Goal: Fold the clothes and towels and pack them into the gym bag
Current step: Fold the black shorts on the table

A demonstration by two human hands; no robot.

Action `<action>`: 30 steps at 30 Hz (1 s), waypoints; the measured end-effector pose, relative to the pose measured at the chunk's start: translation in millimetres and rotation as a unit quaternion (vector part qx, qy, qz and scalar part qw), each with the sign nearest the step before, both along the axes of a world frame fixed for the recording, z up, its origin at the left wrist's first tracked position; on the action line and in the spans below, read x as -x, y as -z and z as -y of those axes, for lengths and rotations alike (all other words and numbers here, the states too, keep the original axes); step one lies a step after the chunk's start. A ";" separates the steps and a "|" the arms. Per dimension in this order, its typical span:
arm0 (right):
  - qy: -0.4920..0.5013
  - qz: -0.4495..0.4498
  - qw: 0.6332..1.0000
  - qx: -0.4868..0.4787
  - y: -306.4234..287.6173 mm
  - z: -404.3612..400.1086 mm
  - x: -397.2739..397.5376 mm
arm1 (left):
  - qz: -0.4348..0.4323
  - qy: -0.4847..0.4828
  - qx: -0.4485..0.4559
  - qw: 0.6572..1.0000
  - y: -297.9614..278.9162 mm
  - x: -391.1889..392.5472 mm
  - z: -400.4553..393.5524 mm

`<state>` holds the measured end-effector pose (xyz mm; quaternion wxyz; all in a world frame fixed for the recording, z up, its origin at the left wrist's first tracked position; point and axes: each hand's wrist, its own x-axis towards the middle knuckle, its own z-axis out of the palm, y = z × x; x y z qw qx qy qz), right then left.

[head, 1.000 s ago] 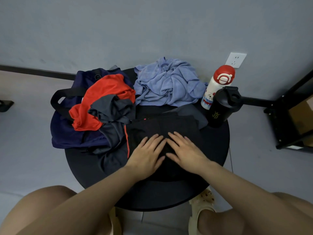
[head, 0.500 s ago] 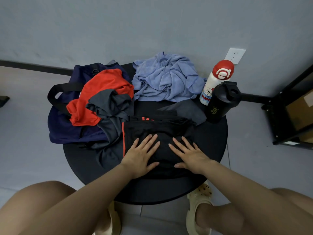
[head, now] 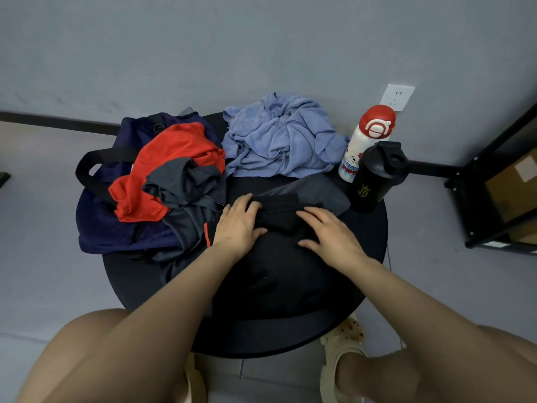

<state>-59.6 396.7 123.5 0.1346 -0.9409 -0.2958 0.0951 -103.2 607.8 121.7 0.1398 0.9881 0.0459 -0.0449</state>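
A black garment (head: 279, 213) is pressed flat-handed by both hands (left (head: 238, 225), right (head: 328, 231)) at centre frame, everything else unfolded, nothing packed.

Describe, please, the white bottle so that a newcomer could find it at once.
Start at the round black table and go to its far right edge, below the wall socket. Two bottles stand there side by side; the white bottle is the farther one. Unlike the all-black shaker bottle, it has a red cap and a cartoon bear print.
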 end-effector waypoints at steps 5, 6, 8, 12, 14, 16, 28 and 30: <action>0.039 -0.041 0.998 -0.011 -4.4 -22.5 -20.2 | -0.047 0.011 0.038 0.998 0.6 -25.2 -5.4; 0.041 -0.051 0.998 -0.004 -4.2 -25.6 -23.9 | -0.056 0.014 0.055 0.997 0.8 -28.1 -6.7; 0.036 -0.059 0.997 0.020 -2.6 -29.8 -29.0 | -0.061 0.007 0.076 0.995 0.1 -32.2 -9.2; 0.029 -0.075 0.997 0.011 1.4 -35.9 -32.4 | -0.041 -0.006 0.090 0.995 -4.8 -35.2 -10.1; 0.035 -0.084 0.996 -0.010 2.9 -37.6 -34.0 | -0.036 -0.007 0.098 0.995 -7.1 -35.1 -10.7; 0.047 -0.092 0.994 -0.030 4.6 -38.0 -35.0 | -0.044 -0.005 0.097 0.994 -6.8 -34.9 -13.3; 0.036 -0.022 0.997 -0.059 13.1 -27.7 -58.0 | -0.076 0.008 0.071 0.995 -2.6 -30.2 -16.0; 0.008 -0.011 1.000 -0.011 12.4 -29.9 -69.8 | -0.079 0.004 0.123 0.989 -3.2 -32.0 -14.6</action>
